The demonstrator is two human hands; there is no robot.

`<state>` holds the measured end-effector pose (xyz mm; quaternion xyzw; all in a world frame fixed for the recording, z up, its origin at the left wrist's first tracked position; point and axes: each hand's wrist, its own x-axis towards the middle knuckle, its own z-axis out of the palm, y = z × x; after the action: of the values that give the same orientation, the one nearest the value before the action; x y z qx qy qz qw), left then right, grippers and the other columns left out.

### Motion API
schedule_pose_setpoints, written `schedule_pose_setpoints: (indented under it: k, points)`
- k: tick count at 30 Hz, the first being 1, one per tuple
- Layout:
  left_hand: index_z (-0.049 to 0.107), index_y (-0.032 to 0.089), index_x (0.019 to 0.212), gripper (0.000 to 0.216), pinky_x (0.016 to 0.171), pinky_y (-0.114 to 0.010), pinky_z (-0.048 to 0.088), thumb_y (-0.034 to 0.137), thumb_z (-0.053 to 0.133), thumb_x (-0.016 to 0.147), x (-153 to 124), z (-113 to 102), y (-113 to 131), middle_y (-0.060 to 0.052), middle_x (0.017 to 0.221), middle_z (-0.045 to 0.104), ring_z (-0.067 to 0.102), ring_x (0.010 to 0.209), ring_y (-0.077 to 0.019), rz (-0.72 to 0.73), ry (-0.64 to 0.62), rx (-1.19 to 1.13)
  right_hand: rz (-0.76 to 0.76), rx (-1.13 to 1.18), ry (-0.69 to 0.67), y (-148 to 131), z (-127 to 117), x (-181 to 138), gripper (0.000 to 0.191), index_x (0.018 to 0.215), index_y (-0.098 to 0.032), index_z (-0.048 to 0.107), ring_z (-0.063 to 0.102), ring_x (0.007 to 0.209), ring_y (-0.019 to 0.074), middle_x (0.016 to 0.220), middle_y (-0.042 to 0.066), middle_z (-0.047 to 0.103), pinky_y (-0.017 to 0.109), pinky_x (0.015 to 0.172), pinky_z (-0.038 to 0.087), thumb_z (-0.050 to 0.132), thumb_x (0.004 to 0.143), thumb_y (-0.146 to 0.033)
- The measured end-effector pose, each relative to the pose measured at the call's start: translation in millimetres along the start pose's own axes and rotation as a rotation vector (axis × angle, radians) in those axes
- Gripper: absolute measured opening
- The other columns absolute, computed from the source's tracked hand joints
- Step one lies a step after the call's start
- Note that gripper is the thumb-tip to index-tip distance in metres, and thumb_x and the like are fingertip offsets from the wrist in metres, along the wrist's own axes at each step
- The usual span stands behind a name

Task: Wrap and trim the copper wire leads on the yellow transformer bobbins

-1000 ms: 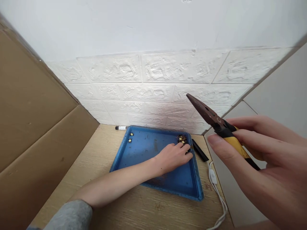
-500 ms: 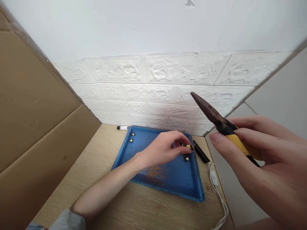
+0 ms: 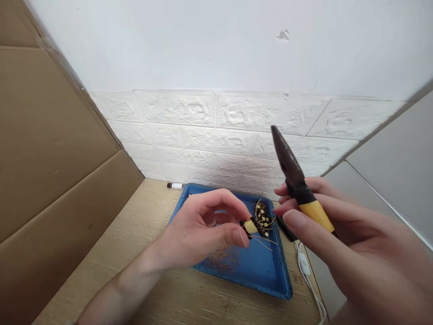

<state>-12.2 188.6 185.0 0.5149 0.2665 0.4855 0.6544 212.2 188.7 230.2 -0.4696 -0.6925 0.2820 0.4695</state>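
Note:
Between the thumb and fingers of my left hand (image 3: 206, 225) is a small transformer (image 3: 251, 226), yellow-taped with black ends and thin wire leads sticking out to the right. It is held up above the blue tray (image 3: 260, 284). My right hand (image 3: 341, 234) grips needle-nose pliers (image 3: 291, 169) by their yellow and black handles, jaws pointing up and left, apart from the transformer. The plier tips look closed. Behind the left hand, a pile of similar transformers (image 3: 263, 216) lies in the tray's right side.
Loose copper-coloured wire clippings (image 3: 221, 259) lie in the front of the tray. A black-capped marker (image 3: 175, 185) is behind it. A black bar (image 3: 286, 229) and a white cable with a switch (image 3: 303, 264) lie at the right. Cardboard (image 3: 67, 203) walls the left side.
My left hand has lifted a transformer from the pile and brought it nearer and up. The pliers have turned more upright in my right hand. The view has tilted slightly.

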Motion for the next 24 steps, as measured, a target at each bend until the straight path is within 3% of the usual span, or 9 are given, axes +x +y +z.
schedule_pose_setpoints:
  k: [3,9,17,20,24]
  points:
    - [0.081,0.018,0.094,0.04,0.069,-0.021,0.058,0.048,0.108,0.087,-2,-3,2,-0.001,0.08,0.079,0.07,0.074,-0.0129,-0.006,0.001,0.003,0.046,0.08,-0.03,-3,8,-1,0.019,0.07,-0.039,0.089,0.082,0.076,0.0221,0.097,0.0,0.086,0.024,0.054,0.065,0.089,0.089,-0.042]
    - [0.084,0.018,0.093,0.027,0.076,-0.018,0.061,0.02,0.109,0.083,0,-6,9,0.0,0.091,0.083,0.074,0.082,-0.011,0.031,0.025,-0.005,0.074,0.135,-0.128,-5,15,-8,0.017,0.081,-0.043,0.091,0.081,0.086,0.0168,0.104,-0.002,0.081,0.017,0.064,0.066,0.087,0.097,-0.04]
    - [0.083,0.017,0.092,0.03,0.072,-0.018,0.056,0.03,0.109,0.085,-3,-10,13,0.001,0.084,0.075,0.064,0.077,-0.01,-0.008,0.047,0.036,0.103,0.192,-0.136,-4,27,-4,0.013,0.085,-0.046,0.093,0.079,0.086,0.014,0.102,-0.004,0.079,0.015,0.066,0.064,0.089,0.096,-0.041]
    - [0.081,0.017,0.092,0.036,0.068,-0.018,0.053,0.035,0.111,0.082,0,-12,15,0.001,0.083,0.074,0.062,0.075,-0.0103,-0.01,0.044,0.023,0.092,0.145,-0.115,-3,28,-3,0.016,0.085,-0.039,0.093,0.08,0.09,0.0214,0.102,0.001,0.081,0.024,0.066,0.067,0.086,0.097,-0.048]
    - [0.08,0.016,0.094,0.039,0.066,-0.018,0.051,0.04,0.11,0.085,4,-14,14,0.001,0.083,0.074,0.06,0.073,-0.0097,0.004,0.007,0.008,0.035,-0.006,0.012,-4,30,0,0.028,0.083,-0.032,0.089,0.08,0.095,0.0329,0.096,0.007,0.082,0.039,0.071,0.069,0.089,0.089,-0.059]
